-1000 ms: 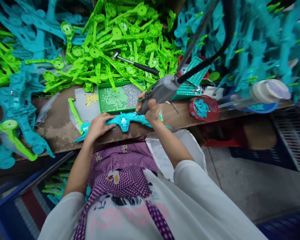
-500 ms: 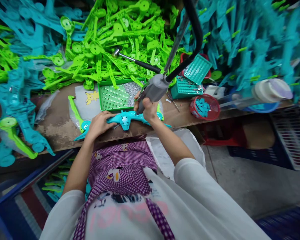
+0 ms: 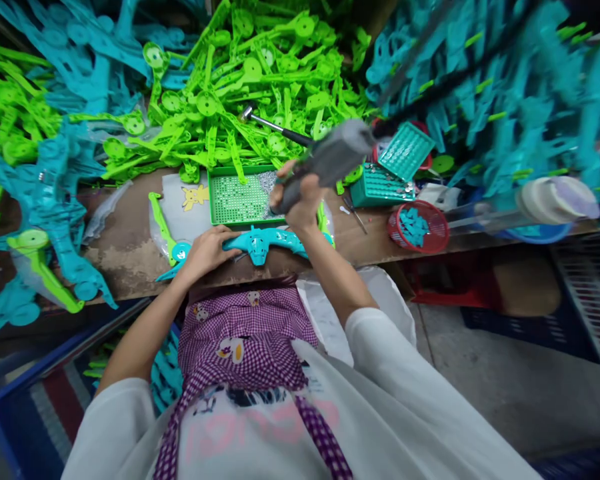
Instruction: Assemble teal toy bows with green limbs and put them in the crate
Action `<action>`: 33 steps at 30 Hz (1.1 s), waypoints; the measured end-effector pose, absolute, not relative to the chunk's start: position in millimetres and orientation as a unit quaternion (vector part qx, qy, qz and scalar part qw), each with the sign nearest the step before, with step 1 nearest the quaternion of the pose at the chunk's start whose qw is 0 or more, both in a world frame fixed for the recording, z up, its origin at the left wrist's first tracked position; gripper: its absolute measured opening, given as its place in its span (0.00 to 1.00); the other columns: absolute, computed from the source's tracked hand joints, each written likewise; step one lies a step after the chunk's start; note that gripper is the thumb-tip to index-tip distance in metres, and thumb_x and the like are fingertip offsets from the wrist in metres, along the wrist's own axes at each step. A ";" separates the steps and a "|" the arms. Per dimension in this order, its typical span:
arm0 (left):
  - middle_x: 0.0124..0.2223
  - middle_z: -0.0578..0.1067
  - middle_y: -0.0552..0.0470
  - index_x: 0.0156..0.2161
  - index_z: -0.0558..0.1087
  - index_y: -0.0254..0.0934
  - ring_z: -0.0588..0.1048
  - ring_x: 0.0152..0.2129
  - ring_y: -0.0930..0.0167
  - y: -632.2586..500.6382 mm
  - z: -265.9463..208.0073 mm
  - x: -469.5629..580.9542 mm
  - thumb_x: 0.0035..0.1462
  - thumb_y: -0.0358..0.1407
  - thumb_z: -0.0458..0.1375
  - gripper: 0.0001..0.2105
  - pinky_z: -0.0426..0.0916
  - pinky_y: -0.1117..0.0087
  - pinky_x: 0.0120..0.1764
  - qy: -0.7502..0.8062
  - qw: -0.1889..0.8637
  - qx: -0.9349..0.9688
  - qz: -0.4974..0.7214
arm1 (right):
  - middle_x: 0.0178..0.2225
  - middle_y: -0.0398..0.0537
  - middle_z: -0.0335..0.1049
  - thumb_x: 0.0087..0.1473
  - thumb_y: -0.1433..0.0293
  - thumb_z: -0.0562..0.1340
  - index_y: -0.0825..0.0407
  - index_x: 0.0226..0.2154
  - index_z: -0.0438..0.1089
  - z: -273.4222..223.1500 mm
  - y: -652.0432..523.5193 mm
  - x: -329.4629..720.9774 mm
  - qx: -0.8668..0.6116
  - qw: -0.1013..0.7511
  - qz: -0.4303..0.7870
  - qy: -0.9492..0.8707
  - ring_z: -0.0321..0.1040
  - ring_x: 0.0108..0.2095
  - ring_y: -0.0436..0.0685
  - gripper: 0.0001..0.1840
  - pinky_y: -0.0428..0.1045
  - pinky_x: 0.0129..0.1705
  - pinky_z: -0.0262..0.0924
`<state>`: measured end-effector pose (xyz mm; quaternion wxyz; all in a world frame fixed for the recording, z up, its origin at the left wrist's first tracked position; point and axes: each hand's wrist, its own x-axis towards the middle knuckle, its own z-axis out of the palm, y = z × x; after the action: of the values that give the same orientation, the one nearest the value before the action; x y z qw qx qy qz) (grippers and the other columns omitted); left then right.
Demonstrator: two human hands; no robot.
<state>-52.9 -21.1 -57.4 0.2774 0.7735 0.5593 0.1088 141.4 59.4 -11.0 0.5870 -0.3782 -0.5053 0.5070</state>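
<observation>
A teal plastic part (image 3: 258,247) with a wing on each side lies along the bench's front edge. Around its left end, my left hand (image 3: 211,251) is closed, steadying it against the bench. My right hand (image 3: 303,200) grips a grey power screwdriver (image 3: 337,155), blurred and tilted, its cord running up to the right. The tool's lower end is over the screw-filled right side of a green tray (image 3: 214,200); its tip is hard to make out. Thin lime-green arms (image 3: 161,219) with round teal ends show beside the part.
Behind the tray, lime-green plastic pieces (image 3: 207,103) are heaped, with a hammer (image 3: 280,129) on them. Teal parts (image 3: 520,100) pile up at right and left. A teal basket (image 3: 380,187), a red basket (image 3: 433,230) and a white-capped container (image 3: 557,200) stand to the right.
My right hand has lifted the screwdriver off the teal part and carried it up and away over the screws in the tray. My left hand stays on the part.
</observation>
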 end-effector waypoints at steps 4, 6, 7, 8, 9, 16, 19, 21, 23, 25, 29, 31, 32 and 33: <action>0.50 0.75 0.47 0.55 0.74 0.42 0.73 0.47 0.62 -21.9 -56.9 -52.8 0.59 0.43 0.60 0.20 0.67 0.62 0.49 0.562 0.270 0.774 0.108 | 0.16 0.36 0.57 0.46 0.37 0.57 0.49 0.25 0.66 -21.1 86.5 115.5 -0.379 0.567 0.487 -0.545 0.61 0.18 0.46 0.31 0.45 0.22 0.59; 0.50 0.75 0.46 0.55 0.74 0.41 0.73 0.47 0.62 -21.7 -57.8 -53.1 0.59 0.44 0.60 0.21 0.67 0.62 0.49 0.557 0.270 0.779 0.100 | 0.16 0.36 0.57 0.47 0.39 0.58 0.49 0.26 0.67 -27.7 92.5 110.4 -0.370 0.574 0.486 -0.545 0.61 0.18 0.46 0.30 0.45 0.22 0.58; 0.50 0.75 0.46 0.55 0.73 0.40 0.73 0.47 0.61 -21.5 -58.4 -53.3 0.59 0.44 0.60 0.21 0.67 0.62 0.49 0.556 0.269 0.780 0.098 | 0.16 0.36 0.57 0.47 0.39 0.58 0.49 0.27 0.67 -30.3 93.7 109.9 -0.369 0.576 0.488 -0.542 0.61 0.19 0.46 0.30 0.45 0.22 0.58; 0.50 0.75 0.46 0.56 0.73 0.40 0.73 0.47 0.61 -21.3 -58.9 -53.5 0.59 0.44 0.60 0.21 0.67 0.62 0.49 0.556 0.268 0.781 0.098 | 0.16 0.36 0.57 0.47 0.39 0.58 0.49 0.27 0.67 -32.2 94.1 110.1 -0.371 0.577 0.489 -0.539 0.61 0.19 0.46 0.30 0.45 0.22 0.58; 0.50 0.75 0.46 0.56 0.73 0.41 0.73 0.47 0.61 -21.1 -59.4 -53.6 0.58 0.45 0.60 0.22 0.67 0.62 0.50 0.557 0.266 0.781 0.097 | 0.17 0.36 0.57 0.47 0.39 0.58 0.49 0.28 0.68 -33.5 94.0 110.9 -0.377 0.574 0.490 -0.536 0.61 0.19 0.47 0.30 0.45 0.23 0.59; 0.51 0.75 0.47 0.55 0.73 0.42 0.73 0.47 0.62 -21.6 -56.9 -52.3 0.59 0.44 0.60 0.20 0.67 0.61 0.50 0.562 0.268 0.777 0.097 | 0.18 0.37 0.58 0.50 0.43 0.59 0.49 0.30 0.69 -37.1 93.1 115.2 -0.404 0.547 0.487 -0.548 0.64 0.22 0.48 0.26 0.45 0.25 0.62; 0.51 0.75 0.46 0.55 0.74 0.41 0.73 0.47 0.61 -21.8 -55.3 -51.2 0.59 0.43 0.60 0.20 0.67 0.60 0.50 0.564 0.267 0.776 0.096 | 0.18 0.36 0.58 0.50 0.43 0.59 0.49 0.30 0.68 -38.3 92.9 113.5 -0.398 0.550 0.486 -0.550 0.64 0.21 0.48 0.26 0.46 0.25 0.61; 0.51 0.75 0.46 0.55 0.74 0.41 0.73 0.48 0.61 -21.7 -54.7 -50.9 0.59 0.43 0.60 0.20 0.67 0.61 0.50 0.565 0.267 0.774 0.099 | 0.17 0.36 0.58 0.48 0.41 0.58 0.49 0.29 0.68 -34.9 93.3 112.7 -0.396 0.556 0.485 -0.546 0.63 0.20 0.48 0.28 0.46 0.25 0.61; 0.51 0.75 0.46 0.55 0.74 0.41 0.73 0.48 0.61 -21.5 -54.2 -50.9 0.58 0.42 0.61 0.20 0.67 0.61 0.50 0.567 0.270 0.772 0.100 | 0.16 0.36 0.58 0.46 0.38 0.58 0.49 0.29 0.67 -26.1 93.4 115.8 -0.386 0.573 0.485 -0.537 0.62 0.18 0.47 0.30 0.46 0.23 0.60; 0.50 0.75 0.46 0.55 0.74 0.41 0.73 0.47 0.61 -21.3 -54.0 -51.3 0.58 0.42 0.61 0.20 0.67 0.61 0.50 0.568 0.275 0.769 0.103 | 0.15 0.35 0.58 0.45 0.38 0.59 0.48 0.30 0.67 -12.3 90.6 126.4 -0.353 0.606 0.484 -0.522 0.61 0.16 0.48 0.30 0.46 0.21 0.58; 0.50 0.75 0.48 0.55 0.74 0.42 0.73 0.46 0.63 -21.0 -54.7 -52.5 0.58 0.41 0.61 0.20 0.68 0.62 0.49 0.566 0.274 0.770 0.107 | 0.13 0.34 0.58 0.40 0.35 0.60 0.47 0.29 0.66 13.4 65.5 168.1 -0.309 0.650 0.489 -0.493 0.58 0.13 0.48 0.32 0.46 0.16 0.52; 0.50 0.75 0.48 0.55 0.74 0.43 0.73 0.46 0.63 -20.8 -55.2 -52.6 0.58 0.41 0.61 0.20 0.67 0.62 0.49 0.565 0.270 0.773 0.104 | 0.13 0.34 0.56 0.37 0.32 0.59 0.47 0.28 0.66 16.4 46.3 189.8 -0.341 0.632 0.494 -0.491 0.58 0.12 0.48 0.35 0.46 0.15 0.52; 0.50 0.75 0.48 0.55 0.74 0.43 0.73 0.46 0.63 -20.7 -55.4 -52.5 0.57 0.41 0.61 0.20 0.67 0.62 0.49 0.566 0.268 0.773 0.102 | 0.13 0.34 0.56 0.35 0.31 0.58 0.47 0.29 0.66 14.8 37.4 198.6 -0.362 0.617 0.496 -0.491 0.58 0.13 0.48 0.37 0.46 0.15 0.53; 0.50 0.75 0.48 0.54 0.74 0.43 0.73 0.46 0.63 -20.6 -55.4 -52.2 0.57 0.41 0.62 0.20 0.67 0.62 0.50 0.568 0.267 0.772 0.101 | 0.13 0.35 0.56 0.35 0.30 0.58 0.47 0.29 0.66 11.8 29.8 205.7 -0.383 0.604 0.497 -0.492 0.58 0.13 0.48 0.38 0.46 0.15 0.54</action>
<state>-52.2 -20.6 -55.4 0.2665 0.7719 0.5682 0.1014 205.7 29.8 11.8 0.6035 -0.3829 -0.4917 0.4974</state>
